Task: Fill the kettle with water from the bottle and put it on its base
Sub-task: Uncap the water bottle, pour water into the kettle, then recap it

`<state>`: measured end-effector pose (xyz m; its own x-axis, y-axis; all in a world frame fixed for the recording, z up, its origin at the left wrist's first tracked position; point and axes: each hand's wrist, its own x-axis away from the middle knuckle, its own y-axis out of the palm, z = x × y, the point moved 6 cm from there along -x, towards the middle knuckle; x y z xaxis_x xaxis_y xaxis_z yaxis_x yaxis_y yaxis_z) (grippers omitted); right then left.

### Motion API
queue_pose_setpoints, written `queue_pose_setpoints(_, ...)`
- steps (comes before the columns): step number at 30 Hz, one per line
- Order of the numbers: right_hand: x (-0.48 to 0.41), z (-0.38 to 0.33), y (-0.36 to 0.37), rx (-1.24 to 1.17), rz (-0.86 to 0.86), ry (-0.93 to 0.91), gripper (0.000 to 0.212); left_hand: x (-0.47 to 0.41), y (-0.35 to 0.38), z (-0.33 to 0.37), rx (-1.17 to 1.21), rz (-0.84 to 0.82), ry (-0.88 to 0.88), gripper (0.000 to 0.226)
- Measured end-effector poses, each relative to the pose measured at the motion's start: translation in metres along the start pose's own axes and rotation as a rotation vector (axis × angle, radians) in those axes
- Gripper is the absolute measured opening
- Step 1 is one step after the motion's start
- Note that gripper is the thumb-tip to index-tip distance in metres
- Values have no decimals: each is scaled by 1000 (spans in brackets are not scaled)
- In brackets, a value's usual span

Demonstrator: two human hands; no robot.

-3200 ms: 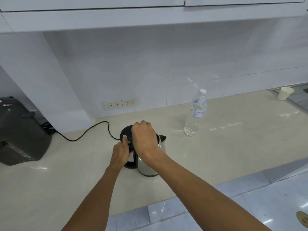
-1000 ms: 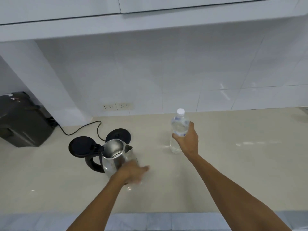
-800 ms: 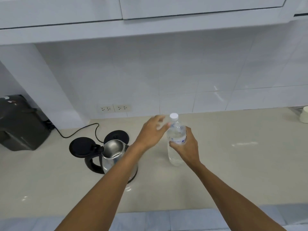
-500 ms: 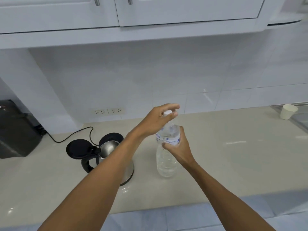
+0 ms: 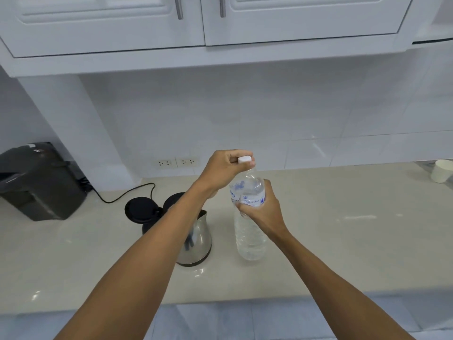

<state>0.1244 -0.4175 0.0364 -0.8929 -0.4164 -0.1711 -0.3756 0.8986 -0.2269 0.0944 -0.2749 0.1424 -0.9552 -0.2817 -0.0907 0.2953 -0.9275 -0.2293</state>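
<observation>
Clear plastic, ribbed and mostly full of water, the bottle point(image 5: 250, 231) stands upright on the pale countertop point(image 5: 343, 241), just right of the kettle point(image 5: 196, 241). The right hand point(image 5: 259, 212) is wrapped around the bottle's upper body at the blue-printed label, fingers closed firmly on it. The left hand point(image 5: 225, 168) reaches in from the left across the kettle, its fingers pinched together on the white cap point(image 5: 244, 159) at the bottle's top — the cap sits on the neck, though whether it is loosened cannot be told. The kettle is brushed steel with a black handle, standing on the counter and not on its base; its black lid point(image 5: 139, 208) is flipped open to the left, and the left forearm hides much of its mouth and body. Behind the kettle, partly hidden by the forearm, lies the round black base point(image 5: 175, 201), with a black cord point(image 5: 127, 196) running from that side toward the wall, where two white sockets point(image 5: 177, 163) sit low on the tiles. At the far left stands a dark grey appliance point(image 5: 36, 182) — what it is cannot be made out. A white paper cup point(image 5: 441, 170) rests at the far right edge. White cabinet doors point(image 5: 201, 18) with metal handles hang above.
</observation>
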Motion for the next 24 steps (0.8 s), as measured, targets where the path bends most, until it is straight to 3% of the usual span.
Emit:
queue_pose_setpoints(5, 3, -18, 23, 112, 30, -58, 72, 17, -32, -3, -36, 318, -86, 39)
queue_pose_setpoints(7, 5, -22, 33, 143, 35, -72, 72, 22, -43, -1, -88, 351, -62, 41)
queue_pose_setpoints(9, 6, -25, 39, 145, 38, -57, 70, 22, -51, 2, -165, 246, -15, 44)
queue_pose_setpoints(13, 6, -28, 45, 111, -57, -6, 66, 24, -66, -1, -181, -173, 36, 35)
queue_pose_setpoints(15, 7, -28, 50, 108, -105, 0, 69, 24, -78, -7, -127, -223, 19, 33)
queue_pose_setpoints(20, 17, -32, 63, 149, -95, 0, 82, 23, -94, -22, -98, -39, -57, 26)
queue_pose_setpoints(24, 24, -36, 72, 232, -70, -19, 89, 24, -99, -24, -400, 163, -9, 33)
